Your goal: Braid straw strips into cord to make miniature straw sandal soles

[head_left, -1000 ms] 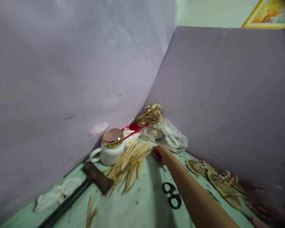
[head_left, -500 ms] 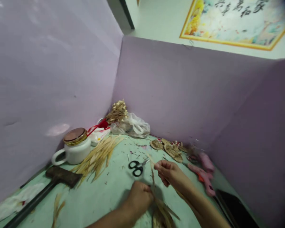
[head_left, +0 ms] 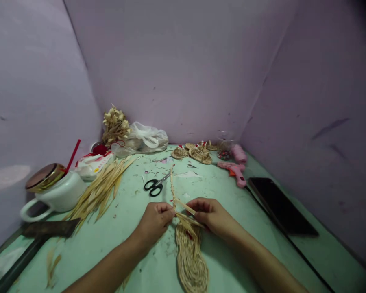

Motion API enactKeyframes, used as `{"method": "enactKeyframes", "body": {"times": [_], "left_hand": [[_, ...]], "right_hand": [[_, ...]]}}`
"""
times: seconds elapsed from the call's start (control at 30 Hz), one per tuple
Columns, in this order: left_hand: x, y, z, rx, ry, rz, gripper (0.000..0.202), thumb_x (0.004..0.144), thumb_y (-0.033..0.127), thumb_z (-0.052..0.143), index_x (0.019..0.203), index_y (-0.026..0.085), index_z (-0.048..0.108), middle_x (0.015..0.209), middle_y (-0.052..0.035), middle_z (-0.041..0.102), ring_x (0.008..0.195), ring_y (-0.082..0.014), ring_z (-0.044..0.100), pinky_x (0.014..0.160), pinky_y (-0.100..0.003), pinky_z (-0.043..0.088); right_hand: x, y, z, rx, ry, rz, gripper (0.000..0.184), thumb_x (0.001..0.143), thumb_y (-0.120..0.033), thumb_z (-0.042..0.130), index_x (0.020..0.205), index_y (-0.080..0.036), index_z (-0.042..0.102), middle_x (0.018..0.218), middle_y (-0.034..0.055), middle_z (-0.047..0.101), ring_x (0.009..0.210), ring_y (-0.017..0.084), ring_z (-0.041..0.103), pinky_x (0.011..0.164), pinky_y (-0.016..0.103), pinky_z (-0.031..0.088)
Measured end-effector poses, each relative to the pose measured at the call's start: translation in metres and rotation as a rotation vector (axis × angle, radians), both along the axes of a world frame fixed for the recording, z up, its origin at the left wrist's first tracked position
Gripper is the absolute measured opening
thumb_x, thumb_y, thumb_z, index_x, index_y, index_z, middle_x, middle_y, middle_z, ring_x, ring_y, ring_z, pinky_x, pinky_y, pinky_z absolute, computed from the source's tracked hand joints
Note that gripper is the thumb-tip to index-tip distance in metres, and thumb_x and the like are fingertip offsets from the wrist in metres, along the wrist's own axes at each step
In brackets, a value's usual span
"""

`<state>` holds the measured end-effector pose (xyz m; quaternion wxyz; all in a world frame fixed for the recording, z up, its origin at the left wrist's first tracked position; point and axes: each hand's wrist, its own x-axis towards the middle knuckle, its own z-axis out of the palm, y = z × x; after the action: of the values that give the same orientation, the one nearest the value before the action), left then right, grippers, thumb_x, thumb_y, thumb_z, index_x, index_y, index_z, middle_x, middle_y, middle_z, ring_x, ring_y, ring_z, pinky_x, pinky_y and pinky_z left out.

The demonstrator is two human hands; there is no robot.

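Note:
A thin braided straw strand [head_left: 172, 185] runs up from my fingers, tapering towards the scissors [head_left: 154, 187]. My left hand [head_left: 157, 221] pinches the lower end of this braid. In my right hand [head_left: 212, 216], thumb and fingers are closed on loose flat straw strips [head_left: 184, 205] that fan out from the braid. Just below both hands lies a sole-shaped piece of coiled straw braid [head_left: 192, 264], a small red spot near its top. The black-handled scissors rest on the table beyond my left hand.
At left are dried straw strips [head_left: 102, 189], a white mug [head_left: 64, 191] with a tilted lid [head_left: 45, 178] and a hammer [head_left: 50, 230]. Small straw slippers [head_left: 200, 154] sit at the back. A pink glue gun [head_left: 236, 171], thread spool [head_left: 238, 154] and black phone [head_left: 282, 207] lie at right.
The view has tipped down and turned right, bringing the sole-shaped piece into sight. My right hand has shifted from the braid's upper part to the loose strips beside my left hand.

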<state>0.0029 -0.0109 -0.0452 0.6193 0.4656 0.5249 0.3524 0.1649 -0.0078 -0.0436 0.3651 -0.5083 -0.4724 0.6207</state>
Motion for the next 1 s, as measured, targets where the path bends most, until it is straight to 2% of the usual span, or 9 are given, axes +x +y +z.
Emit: {"method": "enactKeyframes", "body": {"times": [0.07, 0.17, 0.3, 0.37, 0.5, 0.67, 0.8, 0.9, 1.0], "left_hand": [[0.0, 0.0, -0.001, 0.013, 0.034, -0.017, 0.026, 0.06, 0.038, 0.058, 0.054, 0.014, 0.048, 0.036, 0.0089, 0.03, 0.032, -0.001, 0.017, 0.037, -0.02, 0.008], [-0.001, 0.001, -0.003, 0.042, 0.065, -0.044, 0.026, 0.06, 0.037, 0.057, 0.055, 0.013, 0.05, 0.035, 0.0087, 0.03, 0.032, -0.0015, 0.018, 0.037, -0.02, 0.009], [-0.001, 0.0, -0.001, 0.056, 0.06, -0.052, 0.026, 0.06, 0.038, 0.057, 0.053, 0.014, 0.049, 0.033, 0.0088, 0.029, 0.032, -0.0018, 0.019, 0.037, -0.019, 0.01], [-0.001, -0.001, 0.0, 0.049, 0.057, -0.049, 0.026, 0.06, 0.038, 0.057, 0.054, 0.014, 0.049, 0.034, 0.009, 0.028, 0.032, -0.0019, 0.019, 0.037, -0.02, 0.01], [-0.001, -0.001, -0.001, 0.054, 0.058, -0.057, 0.023, 0.06, 0.036, 0.056, 0.056, 0.013, 0.051, 0.034, 0.0088, 0.03, 0.033, -0.002, 0.019, 0.037, -0.02, 0.01], [-0.003, 0.0, -0.004, 0.069, 0.068, -0.065, 0.022, 0.061, 0.033, 0.056, 0.054, 0.013, 0.05, 0.034, 0.0084, 0.03, 0.033, -0.0021, 0.02, 0.037, -0.019, 0.012], [-0.003, 0.0, -0.003, 0.061, 0.067, -0.065, 0.022, 0.062, 0.033, 0.057, 0.054, 0.014, 0.05, 0.034, 0.0081, 0.032, 0.033, -0.0022, 0.02, 0.037, -0.019, 0.011], [-0.002, -0.001, -0.003, 0.069, 0.07, -0.067, 0.021, 0.062, 0.033, 0.057, 0.054, 0.013, 0.05, 0.034, 0.008, 0.032, 0.033, -0.0023, 0.02, 0.037, -0.019, 0.011], [-0.002, 0.0, -0.003, 0.076, 0.075, -0.068, 0.021, 0.062, 0.032, 0.056, 0.054, 0.013, 0.05, 0.034, 0.0081, 0.032, 0.033, -0.0021, 0.02, 0.037, -0.019, 0.012]], "right_hand": [[0.001, -0.001, 0.004, 0.0, -0.001, -0.002, 0.02, 0.055, -0.009, 0.056, 0.074, -0.011, 0.063, 0.058, -0.0006, 0.06, 0.038, 0.003, 0.04, 0.035, 0.016, 0.025], [0.001, -0.002, 0.003, 0.033, 0.003, 0.0, 0.018, 0.061, -0.022, 0.06, 0.075, -0.011, 0.061, 0.049, -0.0027, 0.055, 0.035, 0.004, 0.037, 0.034, 0.016, 0.024], [0.0, -0.002, -0.003, 0.02, 0.014, -0.025, 0.022, 0.063, -0.034, 0.06, 0.06, -0.012, 0.057, 0.047, -0.0017, 0.055, 0.035, 0.004, 0.039, 0.035, 0.017, 0.027], [-0.001, -0.003, -0.002, -0.011, 0.028, -0.06, 0.019, 0.062, -0.031, 0.06, 0.061, -0.013, 0.057, 0.051, -0.0009, 0.057, 0.037, 0.005, 0.043, 0.037, 0.018, 0.03], [-0.002, -0.003, 0.0, -0.011, -0.054, -0.087, 0.025, 0.061, -0.02, 0.059, 0.085, -0.014, 0.062, 0.053, -0.003, 0.058, 0.036, 0.005, 0.041, 0.037, 0.018, 0.031], [-0.001, -0.006, -0.006, 0.208, -0.137, 0.098, 0.028, 0.07, -0.029, 0.056, 0.09, -0.012, 0.065, 0.058, -0.0001, 0.06, 0.048, 0.009, 0.048, 0.048, 0.02, 0.037], [0.0, -0.01, -0.007, 0.445, -0.374, 0.053, 0.031, 0.075, -0.027, 0.05, 0.102, -0.018, 0.061, 0.071, 0.0005, 0.062, 0.061, 0.012, 0.051, 0.056, 0.021, 0.038], [0.0, -0.011, -0.004, 0.507, -0.468, 0.093, 0.025, 0.079, -0.029, 0.043, 0.09, -0.018, 0.063, 0.07, 0.0002, 0.061, 0.063, 0.012, 0.05, 0.057, 0.021, 0.037], [0.0, -0.01, -0.003, 0.503, -0.526, 0.127, 0.031, 0.082, -0.032, 0.037, 0.076, -0.017, 0.063, 0.061, -0.0003, 0.057, 0.057, 0.011, 0.047, 0.053, 0.021, 0.034]]}}
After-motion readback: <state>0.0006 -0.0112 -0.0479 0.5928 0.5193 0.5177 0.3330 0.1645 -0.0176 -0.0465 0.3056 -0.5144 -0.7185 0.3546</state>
